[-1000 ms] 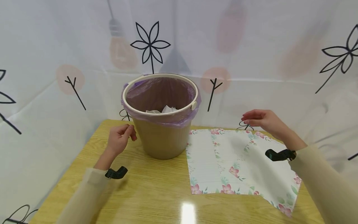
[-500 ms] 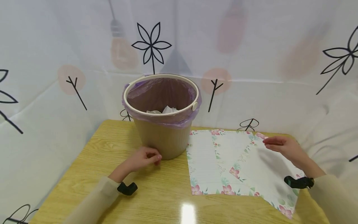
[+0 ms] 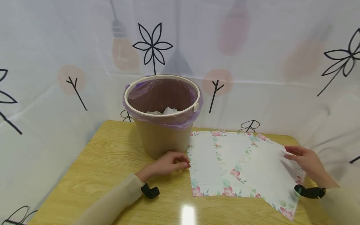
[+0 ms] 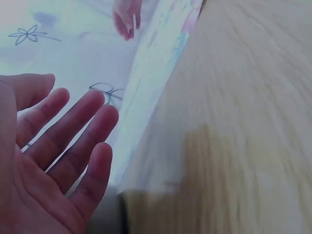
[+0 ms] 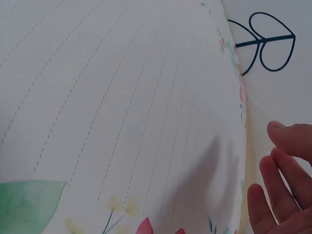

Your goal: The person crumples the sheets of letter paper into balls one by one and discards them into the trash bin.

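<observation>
Several sheets of lined paper (image 3: 205, 162) with flower borders lie overlapping on the table, the rightmost sheet (image 3: 270, 165) turned at an angle. My left hand (image 3: 171, 163) is in front of the bin, its fingertips right at the left edge of the sheets. In the left wrist view its fingers (image 4: 83, 122) are loosely bent and hold nothing. Over the right edge of the angled sheet hovers my right hand (image 3: 307, 162), casting a shadow on it. The right wrist view shows its thumb and fingers (image 5: 278, 195) relaxed, with nothing between them.
Behind the left hand stands a beige bin (image 3: 166, 137) lined with a purple bag (image 3: 180, 120), with crumpled white paper (image 3: 170, 110) inside. A patterned white curtain (image 3: 253, 62) hangs behind the wooden table (image 3: 112, 162).
My left hand has swung from the bin's left side round its front to the papers' left edge. My right hand has moved right and lower, towards the angled sheet's right edge.
</observation>
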{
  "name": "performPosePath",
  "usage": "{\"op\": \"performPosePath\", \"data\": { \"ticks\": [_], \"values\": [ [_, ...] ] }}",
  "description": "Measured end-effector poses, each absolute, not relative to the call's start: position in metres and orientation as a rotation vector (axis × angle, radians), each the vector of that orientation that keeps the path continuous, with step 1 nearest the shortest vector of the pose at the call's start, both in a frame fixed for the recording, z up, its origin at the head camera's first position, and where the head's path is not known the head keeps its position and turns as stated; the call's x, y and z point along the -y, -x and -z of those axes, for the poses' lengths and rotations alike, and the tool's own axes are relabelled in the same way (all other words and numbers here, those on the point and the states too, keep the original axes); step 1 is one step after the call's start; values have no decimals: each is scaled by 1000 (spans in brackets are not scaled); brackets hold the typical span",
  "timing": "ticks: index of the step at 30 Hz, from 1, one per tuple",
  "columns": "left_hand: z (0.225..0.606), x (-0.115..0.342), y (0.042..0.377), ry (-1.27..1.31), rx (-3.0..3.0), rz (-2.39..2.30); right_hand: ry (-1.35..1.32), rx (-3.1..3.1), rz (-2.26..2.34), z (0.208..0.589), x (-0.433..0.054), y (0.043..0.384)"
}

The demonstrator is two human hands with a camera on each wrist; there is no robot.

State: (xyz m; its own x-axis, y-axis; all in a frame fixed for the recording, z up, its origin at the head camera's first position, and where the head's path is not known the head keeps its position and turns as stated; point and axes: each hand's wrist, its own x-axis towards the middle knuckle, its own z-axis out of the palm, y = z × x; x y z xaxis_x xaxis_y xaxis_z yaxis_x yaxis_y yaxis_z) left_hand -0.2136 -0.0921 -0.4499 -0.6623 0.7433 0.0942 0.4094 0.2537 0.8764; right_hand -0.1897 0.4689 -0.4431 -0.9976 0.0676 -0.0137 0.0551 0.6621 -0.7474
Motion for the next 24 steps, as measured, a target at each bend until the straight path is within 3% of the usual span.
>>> {"op": "performPosePath", "data": {
  "ticks": [11, 24],
  "values": [
    [452, 37, 226, -1025, -2139, -1419, 180, 3067, -1015, 457, -483, 189],
    [464, -29, 243, -993, -2132, -1509, 256, 3095, -1047, 466, -480, 194]
  ]
}}
